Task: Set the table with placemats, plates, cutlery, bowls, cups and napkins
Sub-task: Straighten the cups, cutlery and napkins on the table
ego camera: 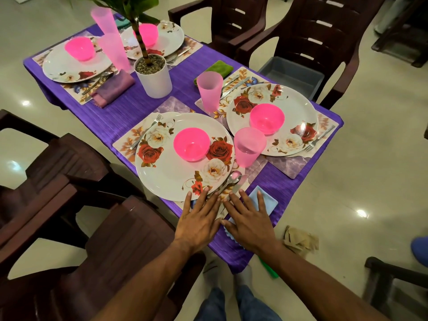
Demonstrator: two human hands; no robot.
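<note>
Where the right hand (pixel 251 222) lies flat, blue napkin (pixel 266 200) half hidden.

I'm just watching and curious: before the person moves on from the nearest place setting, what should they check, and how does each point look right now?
1. Nearest plate sits on its placemat: ok.
2. Pink bowl on that plate: ok.
3. Pink cup upright beside the plate: ok.
4. Fork on one side, spoon on the other: ok; knife cannot tell.
5. Blue napkin lying flat: cannot tell, the right hand covers part of it.
6. Left hand free of cutlery: ok, fingers straight.
</note>
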